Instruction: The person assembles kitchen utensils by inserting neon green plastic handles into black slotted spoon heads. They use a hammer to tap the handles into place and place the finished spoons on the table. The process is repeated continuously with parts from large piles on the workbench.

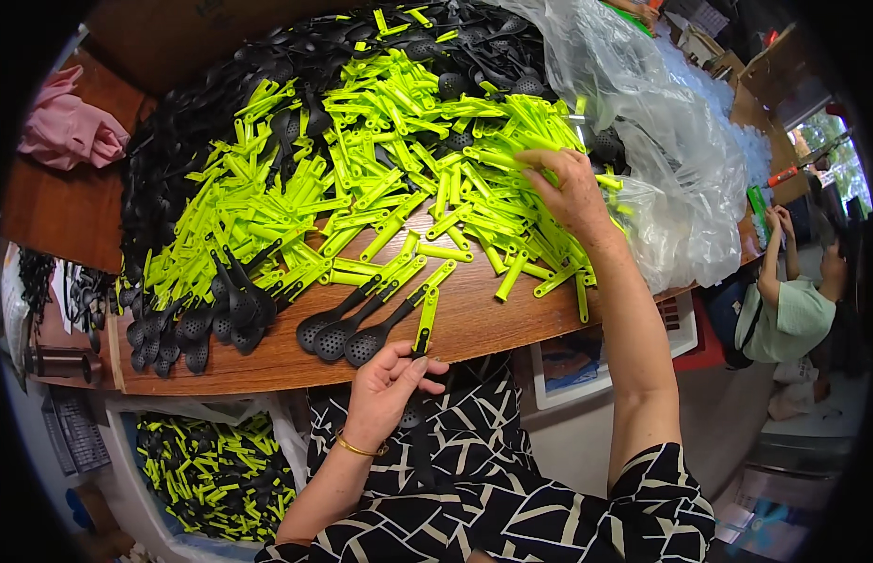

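My left hand (385, 394), at the table's front edge, pinches a black slotted spoon (411, 415) with a bright green handle piece (427, 314) standing up from the fingers. Its perforated head hangs below the hand, against my patterned clothing. My right hand (570, 183) reaches over the right side of the heap of loose green handle pieces (390, 122). Its thumb and fingers close on a slightly blurred green handle piece (500, 158). Just left of my left hand, several slotted spoons (366, 345) with green handles lie side by side on the table (483, 328).
A pile of black spoon parts (188, 113) rises behind the green pieces. More spoons (202, 328) lie at the left edge. Clear plastic sheeting (681, 169) covers the right. A bin (216, 479) of green-handled utensils stands below left. Another person (784, 310) sits at far right.
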The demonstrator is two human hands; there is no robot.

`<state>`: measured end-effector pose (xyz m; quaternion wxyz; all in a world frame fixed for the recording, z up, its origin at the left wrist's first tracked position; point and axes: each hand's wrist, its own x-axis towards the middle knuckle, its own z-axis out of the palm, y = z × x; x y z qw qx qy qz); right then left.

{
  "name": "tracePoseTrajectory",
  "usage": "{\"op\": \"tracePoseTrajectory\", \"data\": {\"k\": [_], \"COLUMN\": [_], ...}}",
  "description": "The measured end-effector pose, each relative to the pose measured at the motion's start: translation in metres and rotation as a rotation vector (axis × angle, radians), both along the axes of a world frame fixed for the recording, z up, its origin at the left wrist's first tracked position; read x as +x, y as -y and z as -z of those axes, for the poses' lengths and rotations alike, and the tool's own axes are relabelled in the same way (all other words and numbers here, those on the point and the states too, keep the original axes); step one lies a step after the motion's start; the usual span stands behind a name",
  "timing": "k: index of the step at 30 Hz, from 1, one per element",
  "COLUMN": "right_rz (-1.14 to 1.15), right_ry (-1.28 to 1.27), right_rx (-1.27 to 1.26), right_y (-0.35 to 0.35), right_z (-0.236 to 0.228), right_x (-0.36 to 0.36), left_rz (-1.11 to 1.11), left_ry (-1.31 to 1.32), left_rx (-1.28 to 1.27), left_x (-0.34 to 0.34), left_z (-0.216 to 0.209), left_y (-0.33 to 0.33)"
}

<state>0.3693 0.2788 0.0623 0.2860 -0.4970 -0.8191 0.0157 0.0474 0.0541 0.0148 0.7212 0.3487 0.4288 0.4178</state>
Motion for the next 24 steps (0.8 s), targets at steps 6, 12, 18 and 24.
{"op": "tracePoseTrajectory", "data": {"k": [6,12,18,24], "right_rz": [-0.025,-0.063,-0.022,0.164], "right_ry": [0.126,0.342,0.104,-0.289], "right_rx": [-0.08,-0.145,0.262,-0.161], "right_y": [0.01,0.011,-0.06,-0.115], "right_z": [-0.019,-0.043,-0.022,-0.01], "right_x": [0.005,0.002,-0.029,-0.046], "left_rz": [-0.004,-0.015,0.006,0.011], "left_ry": [0.018,0.015,0.002,-0.024], "left_rx": [0.012,0.014,-0.019,-0.042], "left_x": [0.0,-0.001,0.0,-0.003], "left_z": [0.001,0.0,0.0,-0.003], "left_y": [0.0,0.003,0.001,0.001]}}
